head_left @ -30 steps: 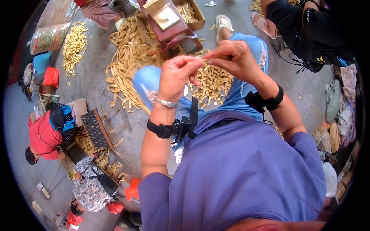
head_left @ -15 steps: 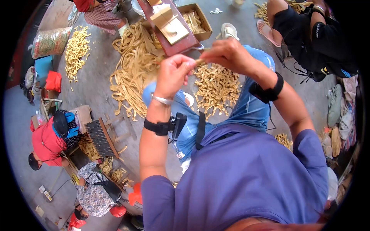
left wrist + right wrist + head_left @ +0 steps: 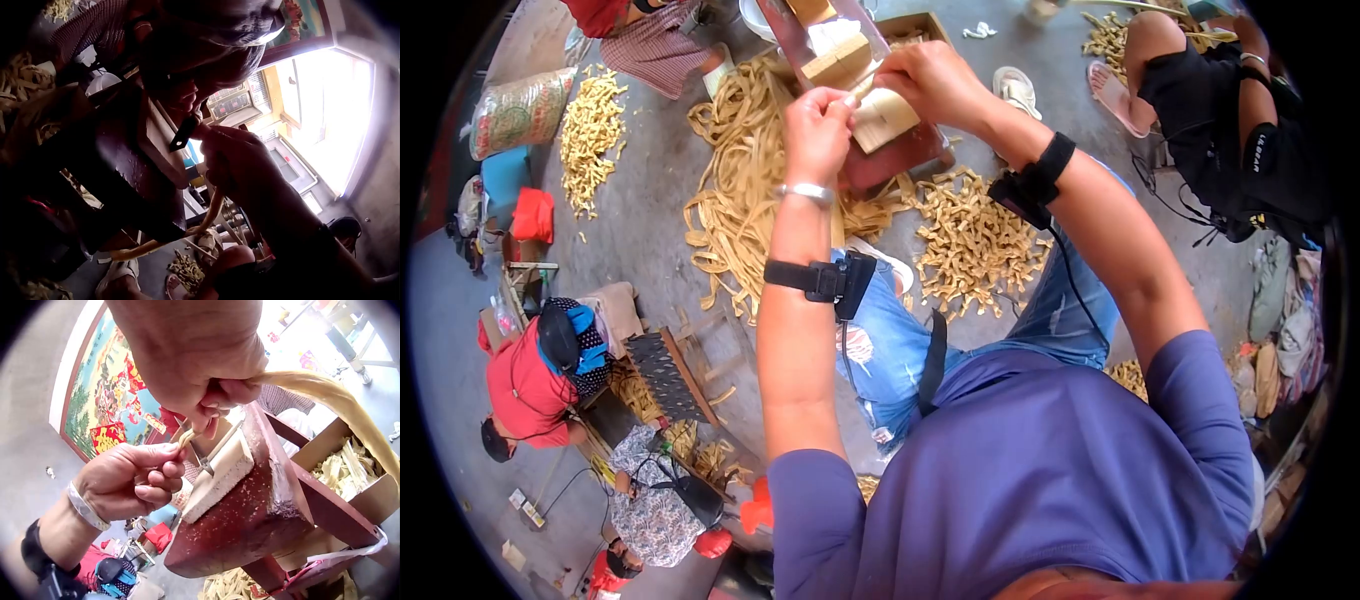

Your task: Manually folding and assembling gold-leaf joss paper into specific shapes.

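My left hand (image 3: 815,135) and right hand (image 3: 935,85) meet over a wooden block (image 3: 885,118) on a red bench. In the right wrist view, the left hand (image 3: 128,478) pinches a twisted end (image 3: 185,439) of a tan strip (image 3: 337,400) between thumb and fingers. Above it the right hand (image 3: 194,356) grips the same strip, its long tail hanging off to the right. A metal blade (image 3: 206,465) stands by the block (image 3: 222,478), close to the fingertips. The left wrist view shows the right hand (image 3: 244,162) with the strip (image 3: 215,209) hanging below.
Long tan strips (image 3: 735,180) lie heaped left of the bench (image 3: 237,534). Short knotted pieces (image 3: 975,245) are piled on the floor before my legs, with another pile (image 3: 592,135) farther left. A cardboard box (image 3: 325,444) stands beside the bench. Other people sit around.
Both hands have moved forward from above the knotted pile to the block on the bench, arms more extended. The strip stays held between them.
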Tool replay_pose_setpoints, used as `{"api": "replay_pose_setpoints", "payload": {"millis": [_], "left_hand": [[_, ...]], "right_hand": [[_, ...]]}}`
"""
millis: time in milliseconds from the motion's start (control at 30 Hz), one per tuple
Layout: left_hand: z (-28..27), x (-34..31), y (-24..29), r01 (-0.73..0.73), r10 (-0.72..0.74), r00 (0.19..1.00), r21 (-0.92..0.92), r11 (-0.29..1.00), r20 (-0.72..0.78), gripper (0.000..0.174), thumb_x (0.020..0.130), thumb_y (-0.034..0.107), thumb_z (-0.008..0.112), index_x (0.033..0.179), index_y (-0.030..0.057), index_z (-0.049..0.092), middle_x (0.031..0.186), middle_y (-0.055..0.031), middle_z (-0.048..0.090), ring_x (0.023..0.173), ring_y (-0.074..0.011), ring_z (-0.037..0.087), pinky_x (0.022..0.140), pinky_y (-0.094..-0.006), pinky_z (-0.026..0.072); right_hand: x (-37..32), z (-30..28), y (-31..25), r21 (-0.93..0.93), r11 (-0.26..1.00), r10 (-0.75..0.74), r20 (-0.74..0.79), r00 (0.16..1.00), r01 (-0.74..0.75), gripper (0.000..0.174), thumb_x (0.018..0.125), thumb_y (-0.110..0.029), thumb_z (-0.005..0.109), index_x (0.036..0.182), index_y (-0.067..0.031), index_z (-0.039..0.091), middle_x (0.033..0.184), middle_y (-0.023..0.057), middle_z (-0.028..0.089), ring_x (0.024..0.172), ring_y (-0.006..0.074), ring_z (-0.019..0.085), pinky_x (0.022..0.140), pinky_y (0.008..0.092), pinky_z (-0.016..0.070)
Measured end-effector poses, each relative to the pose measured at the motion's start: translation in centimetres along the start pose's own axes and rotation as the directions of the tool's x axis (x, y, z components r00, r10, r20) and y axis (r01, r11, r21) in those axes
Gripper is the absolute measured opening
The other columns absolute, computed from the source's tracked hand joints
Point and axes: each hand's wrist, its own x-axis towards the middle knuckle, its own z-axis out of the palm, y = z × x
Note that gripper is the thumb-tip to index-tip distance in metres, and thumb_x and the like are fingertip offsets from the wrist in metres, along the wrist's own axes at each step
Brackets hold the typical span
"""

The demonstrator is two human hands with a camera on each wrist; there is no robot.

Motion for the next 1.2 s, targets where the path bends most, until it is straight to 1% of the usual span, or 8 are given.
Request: {"api": "replay_pose_setpoints", "payload": {"millis": [167,267,367,467,600,867,1100,1200], "left_hand": [[0.2,-0.9,-0.3,0.12,-0.12,0.993,0.008,0.993,0.006,0.011,0.089,0.013,0.061,0.088,0.0025,0.063,0.066,0.0007,0.057,0.049,-0.0029,0.046,0.041,-0.0174,0.0364],[1.0,-3.4,-0.1,0.192,-0.171,0.974,-0.139,0.971,0.151,0.014,0.091,0.015,0.06,0.094,0.0019,0.064,0.072,-0.0031,0.063,0.052,-0.0056,0.052,0.043,-0.019,0.0424],[3.7,-7.2,-0.4,0.297,-0.219,0.911,-0.187,0.936,0.349,0.028,0.095,0.024,0.054,0.105,-0.0008,0.063,0.085,-0.0081,0.068,0.064,-0.0103,0.062,0.051,-0.0224,0.05],[6.0,-8.4,-3.7,-0.176,0.021,0.902,0.323,0.93,0.432,0.037,0.098,0.029,0.047,0.111,-0.002,0.062,0.096,-0.0101,0.069,0.085,-0.018,0.066,0.077,-0.0294,0.0519],[8.5,-11.9,-0.3,0.321,-0.196,0.852,-0.191,0.928,0.485,0.04,0.1,0.03,0.041,0.109,-0.003,0.062,0.104,-0.0167,0.067,0.094,-0.0257,0.066,0.082,-0.0316,0.0513],[11.9,-17.2,0.6,0.343,-0.203,0.938,-0.664,0.664,0.282,0.018,0.089,0.014,0.061,0.102,0.0023,0.064,0.08,-0.0068,0.065,0.068,-0.018,0.063,0.061,-0.0293,0.0521],[11.7,-20.0,2.5,-0.1,0.125,0.924,-0.088,0.991,0.361,0.018,0.083,0.008,0.064,0.097,-0.003,0.068,0.081,-0.0036,0.068,0.067,-0.0097,0.06,0.065,-0.0222,0.0484],[11.9,-21.2,3.4,-0.273,0.249,0.893,0.012,0.962,0.376,0.022,0.076,0.007,0.064,0.093,-0.0054,0.068,0.078,-0.0069,0.069,0.067,-0.0105,0.062,0.062,-0.0231,0.0487]], "right_hand": [[-0.2,0.5,1.6,-0.065,0.997,0.023,-0.088,0.996,-0.029,0.018,0.085,-0.019,0.063,0.085,-0.0017,0.068,0.071,0.0134,0.066,0.066,0.0266,0.065,0.06,0.0355,0.0503],[-1.1,-1.6,1.3,0.601,0.736,0.357,0.046,0.933,-0.311,0.022,0.09,-0.023,0.06,0.091,-0.003,0.069,0.074,0.0082,0.068,0.072,0.017,0.067,0.063,0.0315,0.0528],[-3.3,-3.4,0.7,0.893,0.432,0.234,0.023,0.972,-0.125,0.022,0.096,-0.02,0.053,0.104,-0.0003,0.057,0.096,0.0099,0.067,0.091,0.0163,0.065,0.08,0.0274,0.0527],[-7.5,-5.4,-1.3,0.93,0.356,0.177,0.031,0.984,-0.093,0.02,0.096,-0.019,0.053,0.104,-0.0008,0.057,0.101,0.0116,0.067,0.1,0.0178,0.064,0.087,0.0284,0.0509],[-12.3,-6.4,-2.3,0.964,0.258,0.097,0.041,0.994,-0.065,0.02,0.096,-0.019,0.054,0.103,-0.0014,0.058,0.102,0.0117,0.067,0.102,0.0173,0.063,0.086,0.027,0.0508],[-21.6,-9.6,-7.0,0.838,0.535,0.048,0.098,0.994,-0.108,0.02,0.093,-0.016,0.057,0.1,0.0024,0.062,0.091,0.0062,0.067,0.083,0.01,0.063,0.076,0.0234,0.051],[-24.9,-11.1,-7.3,0.223,0.964,-0.059,-0.342,0.938,0.142,0.013,0.089,-0.012,0.059,0.098,-0.0033,0.063,0.091,0.0089,0.067,0.088,0.0135,0.064,0.079,0.0279,0.0504],[-24.4,-10.4,-6.8,0.377,0.919,0.024,-0.35,0.937,0.117,0.014,0.09,-0.014,0.059,0.096,-0.0019,0.062,0.095,0.007,0.067,0.084,0.0096,0.061,0.074,0.0248,0.0481]]}}
